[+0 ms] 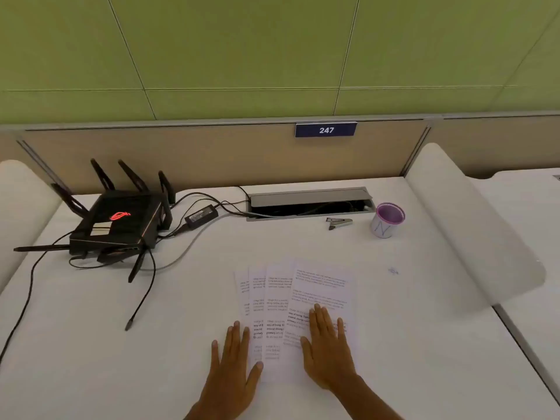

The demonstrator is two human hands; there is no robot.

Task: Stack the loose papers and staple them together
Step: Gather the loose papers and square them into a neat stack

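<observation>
Several printed sheets of paper (321, 286) lie fanned out on the white desk (121, 359), overlapping from left to right. My left hand (235, 368) lies flat with straight fingers on the left edge of the fan. My right hand (328, 347) lies flat on the top right sheet, fingers spread. A small silver stapler (339, 223) sits far back on the desk, near the cable tray, well beyond both hands.
A black router (118, 221) with antennas and trailing cables fills the back left. A power adapter (201, 215) lies beside an open cable tray (309, 204). A purple-rimmed cup (387, 219) stands back right. White side dividers flank the desk.
</observation>
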